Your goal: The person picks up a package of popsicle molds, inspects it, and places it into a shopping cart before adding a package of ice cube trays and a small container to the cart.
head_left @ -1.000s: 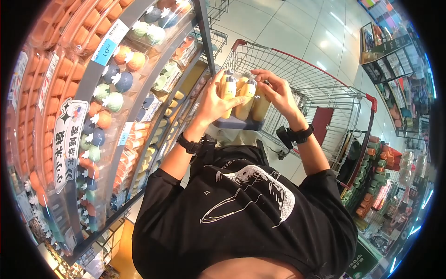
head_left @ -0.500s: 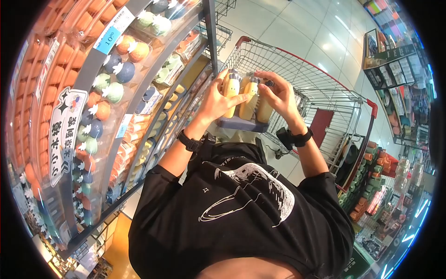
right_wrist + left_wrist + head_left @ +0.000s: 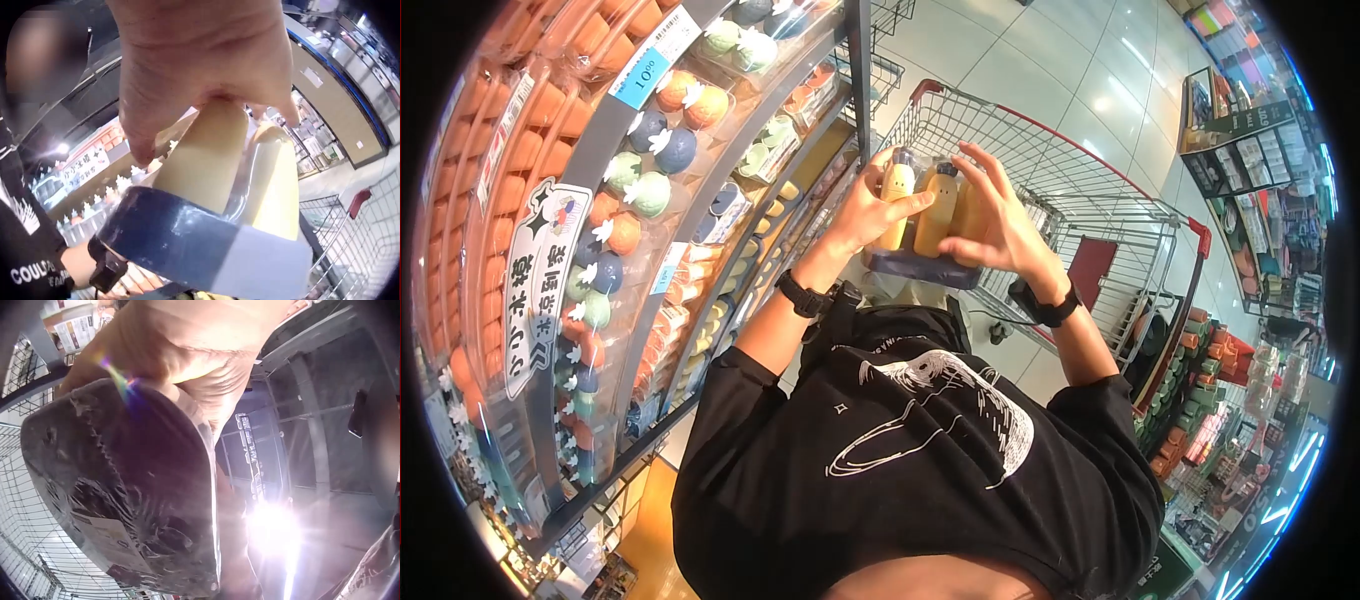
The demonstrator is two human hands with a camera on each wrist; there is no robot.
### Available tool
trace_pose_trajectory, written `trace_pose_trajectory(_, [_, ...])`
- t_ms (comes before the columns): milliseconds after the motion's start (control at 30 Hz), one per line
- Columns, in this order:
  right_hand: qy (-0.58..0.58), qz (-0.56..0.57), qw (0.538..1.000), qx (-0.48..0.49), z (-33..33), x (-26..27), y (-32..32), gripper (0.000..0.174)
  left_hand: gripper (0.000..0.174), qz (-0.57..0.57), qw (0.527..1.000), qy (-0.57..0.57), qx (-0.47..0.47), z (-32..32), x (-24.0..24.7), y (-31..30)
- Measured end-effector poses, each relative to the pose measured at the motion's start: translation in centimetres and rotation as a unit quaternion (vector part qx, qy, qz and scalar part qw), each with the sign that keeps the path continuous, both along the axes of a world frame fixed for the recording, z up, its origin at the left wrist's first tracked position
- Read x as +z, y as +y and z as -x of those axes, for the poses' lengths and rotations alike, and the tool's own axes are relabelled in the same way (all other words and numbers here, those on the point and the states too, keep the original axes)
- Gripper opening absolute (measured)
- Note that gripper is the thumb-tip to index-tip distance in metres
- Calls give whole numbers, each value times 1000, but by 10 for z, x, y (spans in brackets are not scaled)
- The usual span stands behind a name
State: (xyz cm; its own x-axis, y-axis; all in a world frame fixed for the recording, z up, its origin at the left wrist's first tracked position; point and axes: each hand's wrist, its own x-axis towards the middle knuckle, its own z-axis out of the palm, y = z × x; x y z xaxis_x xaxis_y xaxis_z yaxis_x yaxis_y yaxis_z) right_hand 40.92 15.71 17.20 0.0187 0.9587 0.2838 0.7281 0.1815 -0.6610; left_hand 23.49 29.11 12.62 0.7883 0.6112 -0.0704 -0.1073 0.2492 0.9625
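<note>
The left hand (image 3: 858,218) grips the left side of a clear-wrapped pack of yellow pieces (image 3: 940,212) with small faces and dark tops, its thumb across the front. The pack has a dark blue base (image 3: 920,267); in the left wrist view the wrapped underside (image 3: 156,462) carries a label, beside the left hand (image 3: 181,344). At the pack's right side, the right hand (image 3: 1008,232) has fingers and thumb spread apart. In the right wrist view the right hand (image 3: 206,56) is over the yellow pieces (image 3: 206,156), above the blue base (image 3: 187,240). Contact there is unclear.
A wire shopping cart (image 3: 1050,160) with red edging stands beyond and right of the pack. Shelves hold orange, blue and green packaged items (image 3: 640,195) at left, with a price tag (image 3: 642,76). More goods (image 3: 1190,400) stand at right.
The right hand's fingers have straightened and spread, and its thumb has moved lower along the pack's right side. The left hand keeps its grip.
</note>
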Motion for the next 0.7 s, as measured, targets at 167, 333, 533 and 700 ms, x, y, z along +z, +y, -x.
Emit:
trace_pose_trajectory(167, [-220,79,972,0,15,20,-7,128,79,-56,997,54,11,0,-6,4])
trace_pose_trajectory(333, [-268,88,959,3,26,30,-5,133,73,-27,998,56,25,-4,-9,0])
trace_pose_trajectory(533, [-270,68,960,-8,27,26,1,129,72,-96,993,50,43,-5,-12,1])
trace_pose_trajectory(700, [-255,39,966,9,27,26,8,118,74,-130,989,57,43,0,-11,2])
